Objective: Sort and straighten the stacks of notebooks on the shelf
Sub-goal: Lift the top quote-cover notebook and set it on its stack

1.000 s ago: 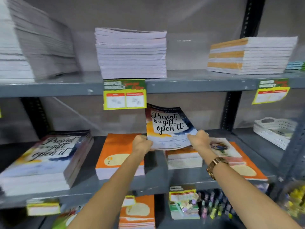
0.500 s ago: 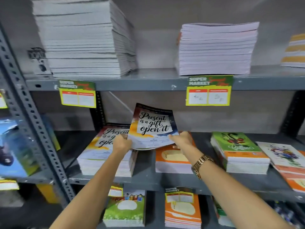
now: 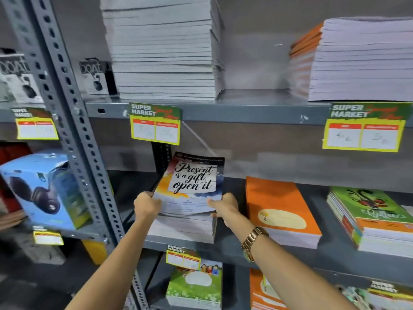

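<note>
A notebook [image 3: 194, 181] with "Present is a gift, open it" on its cover is held over a stack of the same notebooks [image 3: 182, 228] on the middle shelf [image 3: 225, 247]. Its far edge is tilted up. My left hand [image 3: 146, 204] grips its near left corner and my right hand [image 3: 223, 206] grips its near right corner. An orange notebook stack [image 3: 281, 211] lies to the right, and a green-covered stack [image 3: 371, 220] further right.
A perforated grey upright [image 3: 73, 135] stands left of the stack, with a blue product box [image 3: 42, 189] beyond it. Tall white stacks [image 3: 165, 48] sit on the upper shelf. Yellow price tags [image 3: 155, 124] hang from shelf edges. More notebooks lie on the lower shelf.
Both hands carried the notebook leftward along the shelf, from the right-hand stacks to above the matching "Present is a gift" stack, and lowered it onto that stack.
</note>
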`<state>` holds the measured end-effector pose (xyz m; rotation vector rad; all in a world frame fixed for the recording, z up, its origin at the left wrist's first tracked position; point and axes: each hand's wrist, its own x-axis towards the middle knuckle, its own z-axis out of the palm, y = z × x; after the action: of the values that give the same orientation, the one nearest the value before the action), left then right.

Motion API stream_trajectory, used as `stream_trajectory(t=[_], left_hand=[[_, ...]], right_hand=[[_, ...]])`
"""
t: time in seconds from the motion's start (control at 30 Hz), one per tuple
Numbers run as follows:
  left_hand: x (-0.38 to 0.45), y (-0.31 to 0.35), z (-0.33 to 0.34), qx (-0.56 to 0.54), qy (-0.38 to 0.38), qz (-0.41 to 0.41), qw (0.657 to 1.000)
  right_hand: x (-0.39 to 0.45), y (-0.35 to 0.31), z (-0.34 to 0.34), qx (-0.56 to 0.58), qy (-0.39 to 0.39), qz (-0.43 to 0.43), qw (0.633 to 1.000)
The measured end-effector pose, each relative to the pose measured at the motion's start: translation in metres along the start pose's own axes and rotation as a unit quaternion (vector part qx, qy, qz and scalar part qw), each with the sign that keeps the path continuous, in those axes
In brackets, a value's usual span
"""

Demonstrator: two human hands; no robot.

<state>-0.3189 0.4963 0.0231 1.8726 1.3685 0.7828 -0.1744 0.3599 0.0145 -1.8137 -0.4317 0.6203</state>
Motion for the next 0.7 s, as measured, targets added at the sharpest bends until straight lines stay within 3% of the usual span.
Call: stream_trajectory(t=[0.2, 0.3, 0.37, 0.53, 0.7], left_hand=[[-0.003, 0.001, 0.0, 0.132, -0.009, -0.014, 0.991], [-0.012, 0.016, 0.003, 0.286, -0.001, -0.027, 0.958], [-0.018, 0.028, 0.011, 0.354, 0.035, 0.01, 0.934], [-0.038, 0.071, 0.047, 0.306, 0.034, 0.141, 0.941], [-0.083, 0.125, 0.107, 0.245, -0.001, 0.29, 0.925]], right_hand=[[0.001, 0.002, -0.004, -0.242, -0.019, -0.025, 0.97], [0.0, 0.003, -0.018, -0.294, 0.047, -0.08, 0.951], [-0.003, 0.003, -0.032, -0.3, 0.099, -0.137, 0.939], [-0.008, 0.005, -0.079, -0.336, 0.197, -0.229, 0.892], [-0.012, 0.025, -0.161, -0.467, 0.294, -0.265, 0.791]])
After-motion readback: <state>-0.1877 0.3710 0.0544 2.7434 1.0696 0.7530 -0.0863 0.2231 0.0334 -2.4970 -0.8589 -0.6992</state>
